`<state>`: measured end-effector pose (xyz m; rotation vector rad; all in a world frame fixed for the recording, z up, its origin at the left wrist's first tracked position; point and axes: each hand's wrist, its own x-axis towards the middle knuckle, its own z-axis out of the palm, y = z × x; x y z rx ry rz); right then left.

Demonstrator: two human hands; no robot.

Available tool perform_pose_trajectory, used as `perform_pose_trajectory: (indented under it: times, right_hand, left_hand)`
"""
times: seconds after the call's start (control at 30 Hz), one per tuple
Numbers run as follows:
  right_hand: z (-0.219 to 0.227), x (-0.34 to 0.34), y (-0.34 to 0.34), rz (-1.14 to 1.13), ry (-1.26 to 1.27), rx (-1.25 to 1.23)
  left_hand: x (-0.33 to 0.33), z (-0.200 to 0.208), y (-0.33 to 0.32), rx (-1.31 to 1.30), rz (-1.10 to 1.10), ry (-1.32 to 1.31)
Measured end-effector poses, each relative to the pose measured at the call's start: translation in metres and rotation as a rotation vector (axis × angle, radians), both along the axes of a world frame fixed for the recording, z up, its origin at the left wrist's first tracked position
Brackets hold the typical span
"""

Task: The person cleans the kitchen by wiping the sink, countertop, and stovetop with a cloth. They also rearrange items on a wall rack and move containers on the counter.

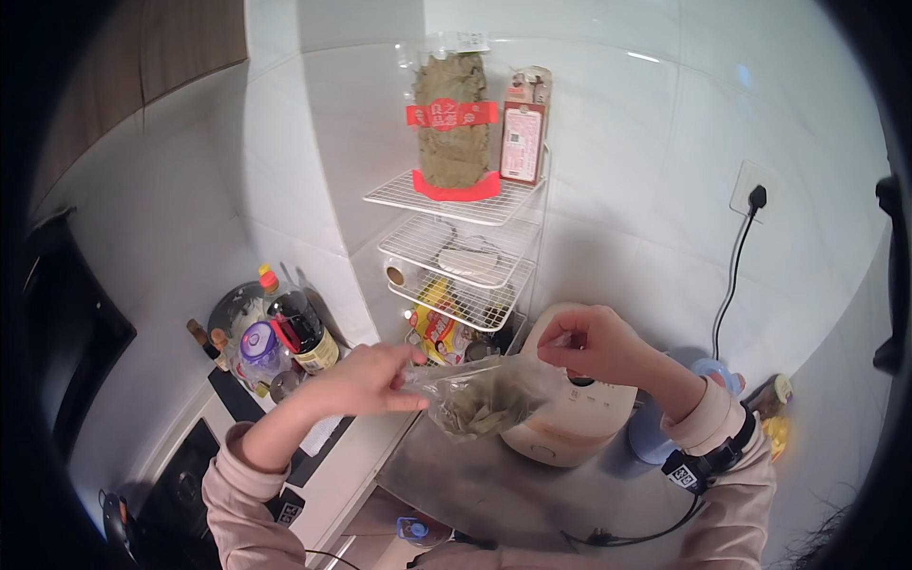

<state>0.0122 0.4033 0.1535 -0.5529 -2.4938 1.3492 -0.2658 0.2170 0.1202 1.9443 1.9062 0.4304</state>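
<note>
A clear plastic bag (pixel 489 404) with dried grey-green leaves in its lower part hangs in front of me, above the counter. On the bag's left edge is my left hand (pixel 372 382), its thumb and forefinger bent around the plastic. My right hand (pixel 597 348) is closed in a pinch at the bag's upper right corner. Both hands hold the bag up between them. Behind it, partly hidden, stands a cream rice cooker (pixel 570 427). A larger pack of dried leaves (pixel 454 128) with red bands stands on the rack's top shelf.
A white wire rack (pixel 456 242) holds a pink box (pixel 523 133) and a yellow packet (pixel 439 309). Bottles, including a dark sauce bottle (pixel 296 323), crowd the left. A black plug (pixel 757 198) with its cord hangs at right. A blue container (pixel 651 432) stands beside the cooker.
</note>
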Motion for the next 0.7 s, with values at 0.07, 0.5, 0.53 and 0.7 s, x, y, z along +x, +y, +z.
perform_pose_trajectory:
  times: [0.07,0.5,0.53,0.7]
  right_hand:
    - [-0.003,0.003,0.002,-0.006,-0.005,0.080]
    - [-0.037,-0.038,-0.062,0.439,0.238,0.492]
    - [-0.041,-0.045,-0.061,0.343,0.454,0.534]
    - [-0.050,-0.052,-0.056,0.228,0.530,0.195]
  left_hand:
    - [0.009,-0.008,-0.007,0.117,-0.113,0.388]
    - [0.050,-0.023,0.020,-0.548,0.254,-1.357]
    - [0.057,-0.022,0.015,-0.526,0.255,-1.443]
    - [0.069,-0.018,0.017,-0.325,-0.066,-1.054]
